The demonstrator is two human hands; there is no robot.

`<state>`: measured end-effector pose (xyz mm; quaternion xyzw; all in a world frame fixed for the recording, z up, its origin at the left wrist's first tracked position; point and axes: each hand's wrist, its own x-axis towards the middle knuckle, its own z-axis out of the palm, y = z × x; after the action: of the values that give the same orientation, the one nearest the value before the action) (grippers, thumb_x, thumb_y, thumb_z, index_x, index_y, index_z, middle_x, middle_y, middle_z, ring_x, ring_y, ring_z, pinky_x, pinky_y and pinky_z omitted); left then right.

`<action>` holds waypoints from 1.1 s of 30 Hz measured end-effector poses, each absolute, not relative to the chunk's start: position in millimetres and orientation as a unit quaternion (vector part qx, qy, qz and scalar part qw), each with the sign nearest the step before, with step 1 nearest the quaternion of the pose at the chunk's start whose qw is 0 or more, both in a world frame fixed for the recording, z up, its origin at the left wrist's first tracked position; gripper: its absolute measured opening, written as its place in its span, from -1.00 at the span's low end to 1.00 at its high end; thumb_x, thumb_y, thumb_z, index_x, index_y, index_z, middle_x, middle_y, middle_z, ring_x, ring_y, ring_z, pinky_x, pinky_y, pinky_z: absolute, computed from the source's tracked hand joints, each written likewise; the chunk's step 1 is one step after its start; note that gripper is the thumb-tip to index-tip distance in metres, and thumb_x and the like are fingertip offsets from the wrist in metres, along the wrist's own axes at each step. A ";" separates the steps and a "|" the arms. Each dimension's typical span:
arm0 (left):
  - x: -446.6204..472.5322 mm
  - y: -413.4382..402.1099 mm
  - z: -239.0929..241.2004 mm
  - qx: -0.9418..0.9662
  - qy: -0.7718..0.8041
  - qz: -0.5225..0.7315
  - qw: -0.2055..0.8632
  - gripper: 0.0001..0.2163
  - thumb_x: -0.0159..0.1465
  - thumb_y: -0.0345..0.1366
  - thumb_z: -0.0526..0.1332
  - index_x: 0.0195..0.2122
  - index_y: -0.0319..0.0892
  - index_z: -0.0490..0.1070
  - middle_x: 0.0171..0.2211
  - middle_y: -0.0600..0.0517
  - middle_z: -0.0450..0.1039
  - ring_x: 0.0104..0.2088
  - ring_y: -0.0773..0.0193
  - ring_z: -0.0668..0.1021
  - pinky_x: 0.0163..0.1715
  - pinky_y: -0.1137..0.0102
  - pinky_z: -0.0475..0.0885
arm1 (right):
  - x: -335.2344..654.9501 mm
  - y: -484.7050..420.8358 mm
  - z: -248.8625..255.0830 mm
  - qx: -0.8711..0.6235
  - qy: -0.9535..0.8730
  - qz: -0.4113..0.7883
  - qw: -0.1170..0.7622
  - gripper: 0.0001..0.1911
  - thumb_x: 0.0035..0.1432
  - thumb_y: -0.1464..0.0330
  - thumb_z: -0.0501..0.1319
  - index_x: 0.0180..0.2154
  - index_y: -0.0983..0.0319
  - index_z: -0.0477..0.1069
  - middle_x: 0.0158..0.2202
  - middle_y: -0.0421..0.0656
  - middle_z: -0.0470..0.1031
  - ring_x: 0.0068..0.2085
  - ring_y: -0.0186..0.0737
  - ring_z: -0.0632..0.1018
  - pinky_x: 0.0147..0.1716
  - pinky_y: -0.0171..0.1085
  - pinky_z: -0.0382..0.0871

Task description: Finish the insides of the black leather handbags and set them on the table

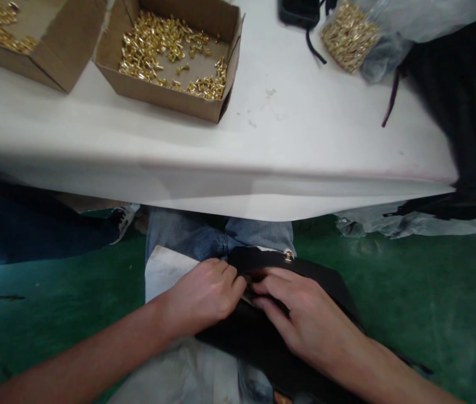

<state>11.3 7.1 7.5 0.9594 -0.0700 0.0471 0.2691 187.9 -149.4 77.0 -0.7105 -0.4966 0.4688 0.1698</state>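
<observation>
A black bag (326, 283) lies on my lap, below the white table's front edge (238, 196). My left hand (204, 294) is curled into a loose fist and pinches the bag's black upper edge. Right beside it, my right hand (301, 317) presses on the same edge with its fingers bent and close together. A small gold stud (288, 256) sits on the bag's rim just above my right hand. What lies between my fingertips is hidden. White paper (164, 269) lies under the bag on my jeans.
Two cardboard boxes (166, 95) (53, 62) holding several gold metal fittings stand at the table's back left. A clear bag of gold fittings (349, 36) and a black object (299, 11) lie at the back. Black material (469, 106) covers the right. A green floor (431, 303) shows below.
</observation>
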 end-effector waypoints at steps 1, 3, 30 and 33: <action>10.5 7.9 6.2 0.959 -0.074 0.058 0.267 -0.82 0.51 -0.51 0.18 -0.26 -0.17 0.40 -0.39 0.01 0.49 -0.42 0.10 0.54 -0.44 0.19 0.44 | 188.7 -148.2 77.8 -0.701 -0.498 0.479 0.179 -0.79 0.46 0.52 0.19 -0.09 0.22 0.61 -0.05 -0.06 0.66 -0.08 -0.09 0.66 -0.05 -0.16 0.53; 9.5 9.8 3.5 0.959 -0.083 0.075 0.262 -0.79 0.53 -0.50 0.13 -0.28 -0.17 0.39 -0.40 0.01 0.46 -0.43 0.12 0.50 -0.43 0.21 0.41 | 190.5 -146.3 80.1 -0.689 -0.494 0.497 0.185 -0.79 0.46 0.52 0.20 -0.11 0.21 0.62 -0.05 -0.07 0.67 -0.07 -0.12 0.66 -0.02 -0.18 0.52; 14.5 12.3 -5.7 0.948 -0.111 0.161 0.252 -0.64 0.56 -0.48 -0.01 -0.39 -0.17 0.40 -0.46 0.01 0.29 -0.45 0.14 0.33 -0.43 0.19 0.22 | 196.8 -134.8 100.8 -0.664 -0.467 0.559 0.168 -0.70 0.43 0.56 0.18 -0.13 0.17 0.66 -0.03 -0.10 0.66 -0.07 -0.17 0.66 0.01 -0.25 0.53; 14.7 13.8 -6.9 0.947 -0.119 0.157 0.255 -0.66 0.56 -0.47 0.01 -0.36 -0.18 0.41 -0.45 0.00 0.31 -0.44 0.13 0.36 -0.42 0.19 0.25 | 198.7 -135.4 102.1 -0.663 -0.484 0.546 0.167 -0.69 0.46 0.52 0.17 -0.04 0.12 0.66 0.02 -0.09 0.66 -0.02 -0.13 0.66 0.01 -0.22 0.56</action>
<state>14.7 13.8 -6.9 0.9467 -0.1194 0.1569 0.2546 198.7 -135.4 102.1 -0.6630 -0.4836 0.5464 0.1673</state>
